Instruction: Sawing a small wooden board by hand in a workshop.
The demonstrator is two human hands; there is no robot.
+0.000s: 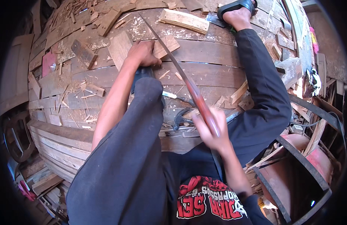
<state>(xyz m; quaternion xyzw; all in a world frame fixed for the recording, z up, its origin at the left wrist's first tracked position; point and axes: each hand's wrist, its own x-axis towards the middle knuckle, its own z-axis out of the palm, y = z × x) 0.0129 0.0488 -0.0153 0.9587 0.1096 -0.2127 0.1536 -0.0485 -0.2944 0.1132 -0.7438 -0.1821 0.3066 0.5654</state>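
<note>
My left hand (143, 54) is closed on a light wooden board (119, 47), with a shorter wood piece (169, 45) extending to its right, just beyond my raised left knee. My right hand (211, 131), slightly blurred, grips the reddish handle of a long handsaw (198, 99). The narrow-looking blade runs diagonally up past my left hand, across the wood in the picture; whether it touches the wood I cannot tell. Below, between my legs, lie a hammer (178, 119) and a tool with a white handle (169, 95).
Scrap wood (83, 54) and shavings litter the plank floor (211, 56). My right leg (261, 71) stretches out at the right. Stacked planks (55, 142) lie at lower left. A dark metal frame (293, 157) and clutter stand at lower right, a pink sheet (49, 63) at left.
</note>
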